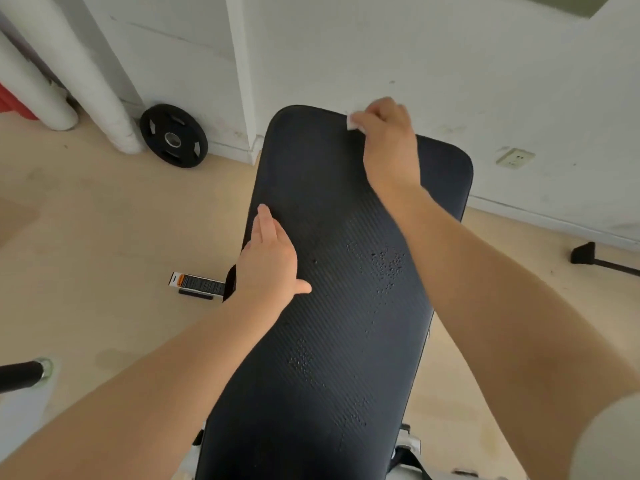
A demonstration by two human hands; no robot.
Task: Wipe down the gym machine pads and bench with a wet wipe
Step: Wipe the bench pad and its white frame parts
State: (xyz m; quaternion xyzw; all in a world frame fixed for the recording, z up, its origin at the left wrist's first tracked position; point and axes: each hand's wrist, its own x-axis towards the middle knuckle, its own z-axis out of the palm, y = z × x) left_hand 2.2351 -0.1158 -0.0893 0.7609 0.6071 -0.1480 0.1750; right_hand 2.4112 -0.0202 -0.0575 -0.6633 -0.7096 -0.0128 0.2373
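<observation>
PROGRESS: judged partway, wet droplets on middle and near ribbing, far end looks drier, other pads out of view | THING: long black ribbed padded bench (332,306), runs near to far at centre | RIGHT: right hand (388,140) grasps small white wet wipe (353,122) at far edge | LEFT: left hand (270,258) released, flat on left edge

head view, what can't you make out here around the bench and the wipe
- Wet wipe: mostly hidden under the right hand; only a corner shows.
- Bench pad: near end cut off by the bottom edge; its frame is hidden beneath.
- Label on the floor: print too small.
- Left hand: covers the pad's edge.
</observation>
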